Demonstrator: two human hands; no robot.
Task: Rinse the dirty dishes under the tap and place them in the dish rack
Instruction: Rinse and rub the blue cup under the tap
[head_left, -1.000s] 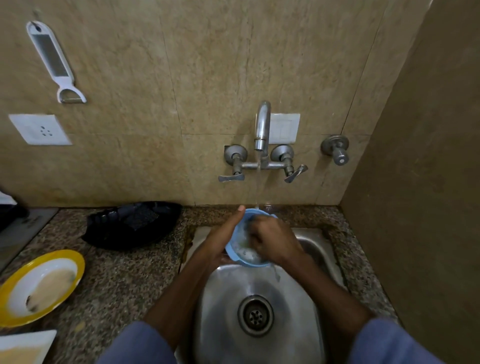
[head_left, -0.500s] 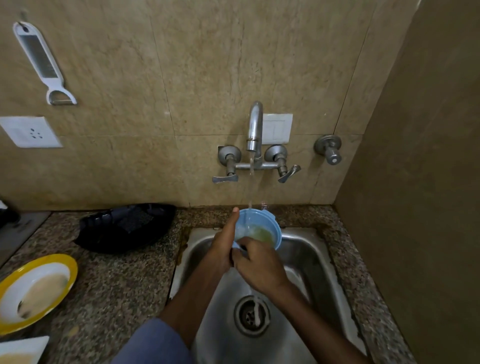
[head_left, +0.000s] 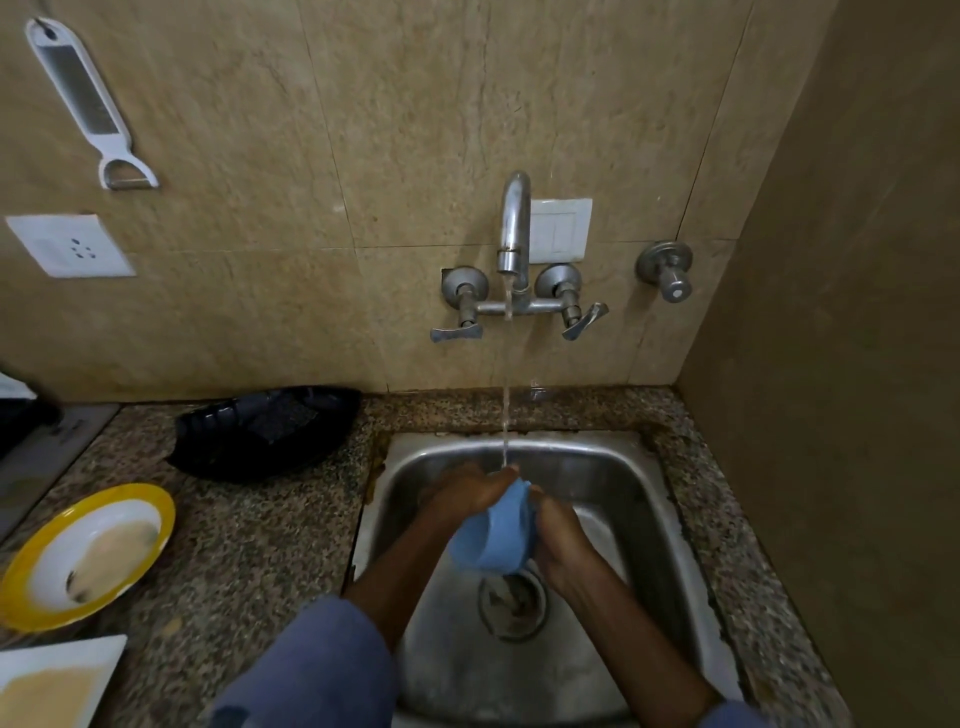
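Observation:
A small blue bowl (head_left: 493, 535) is held low inside the steel sink (head_left: 613, 467), tipped so its outer side faces me. My left hand (head_left: 462, 493) grips its left side and my right hand (head_left: 558, 535) grips its right side. Water runs in a thin stream from the wall tap (head_left: 514, 228) onto the bowl's upper rim. A dirty yellow-rimmed plate (head_left: 88, 556) lies on the granite counter (head_left: 249, 561) at the left, and a dirty white square plate (head_left: 52, 686) shows at the bottom left corner.
A black basket-like tray (head_left: 270, 431) sits on the counter against the wall, left of the sink. A peeler (head_left: 88, 104) hangs on the tiled wall above a socket (head_left: 72, 247). A side wall closes the right. The sink drain (head_left: 511, 603) lies under the bowl.
The bowl has come down from the sink's back edge into the basin and turned over, its opening now away from me. My right hand has shifted from inside it to its right side.

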